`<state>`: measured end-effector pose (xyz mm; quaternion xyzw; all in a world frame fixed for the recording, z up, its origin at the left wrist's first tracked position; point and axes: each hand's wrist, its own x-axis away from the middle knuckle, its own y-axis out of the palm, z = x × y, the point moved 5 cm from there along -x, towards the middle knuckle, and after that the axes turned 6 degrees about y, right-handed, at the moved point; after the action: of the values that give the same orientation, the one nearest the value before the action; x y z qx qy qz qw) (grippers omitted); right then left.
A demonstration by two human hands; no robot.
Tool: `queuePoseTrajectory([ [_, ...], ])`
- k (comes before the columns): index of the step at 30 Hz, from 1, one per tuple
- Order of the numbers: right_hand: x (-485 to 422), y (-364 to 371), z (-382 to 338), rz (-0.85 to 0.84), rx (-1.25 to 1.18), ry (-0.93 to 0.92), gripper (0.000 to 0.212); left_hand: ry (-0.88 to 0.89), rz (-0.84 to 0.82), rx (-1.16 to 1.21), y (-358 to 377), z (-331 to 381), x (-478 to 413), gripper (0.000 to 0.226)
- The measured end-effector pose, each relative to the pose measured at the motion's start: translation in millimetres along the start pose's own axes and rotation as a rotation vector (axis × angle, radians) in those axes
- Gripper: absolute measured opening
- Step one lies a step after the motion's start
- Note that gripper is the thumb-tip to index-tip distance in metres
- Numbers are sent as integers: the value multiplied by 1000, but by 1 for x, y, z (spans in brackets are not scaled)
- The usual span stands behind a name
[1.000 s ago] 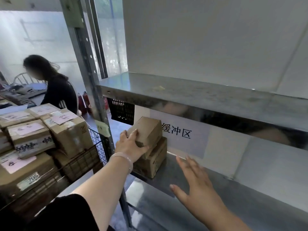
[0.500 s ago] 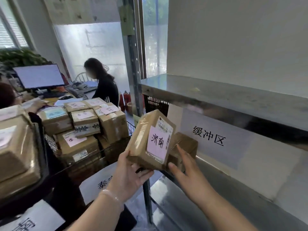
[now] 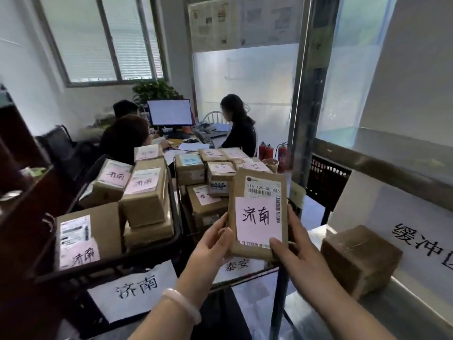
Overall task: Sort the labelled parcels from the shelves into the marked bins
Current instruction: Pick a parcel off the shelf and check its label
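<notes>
While both hands grip it, the parcel (image 3: 257, 212) stands upright at lower centre of the frame, face toward the camera. The left hand (image 3: 210, 244) holds the lower left edge, fingers and thumb wrapped round it. The right hand (image 3: 294, 249) holds the lower right corner, thumb pressed on the front face, fingers along the right edge. A pink label (image 3: 256, 217) on the parcel reads 济南, below a white barcode sticker (image 3: 263, 188). At lower left, a black bin (image 3: 110, 262) carries a paper sign (image 3: 133, 290) with the same characters and contains several pink-labelled boxes. Just right of it, partly behind the held parcel, a second bin (image 3: 245, 279) bears a sign reading 泰安 (image 3: 236, 266). At lower right, one brown box (image 3: 360, 258) rests on the metal shelf (image 3: 404, 312).
</notes>
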<state>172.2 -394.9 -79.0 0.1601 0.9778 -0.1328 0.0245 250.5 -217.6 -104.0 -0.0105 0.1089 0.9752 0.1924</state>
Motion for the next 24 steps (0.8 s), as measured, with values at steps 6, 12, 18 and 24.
queuePoseTrajectory([
  [6,-19,65,-43,-159,89,-97,67,96,135,46,-76,48,12,73],
  [12,-39,115,-63,-200,86,-135,53,214,312,142,-182,92,23,57],
  [18,-62,154,-68,-190,71,-100,51,171,619,58,-304,95,25,64],
  [24,-75,176,-63,-174,54,-82,50,-33,654,-1,-352,49,1,28],
])
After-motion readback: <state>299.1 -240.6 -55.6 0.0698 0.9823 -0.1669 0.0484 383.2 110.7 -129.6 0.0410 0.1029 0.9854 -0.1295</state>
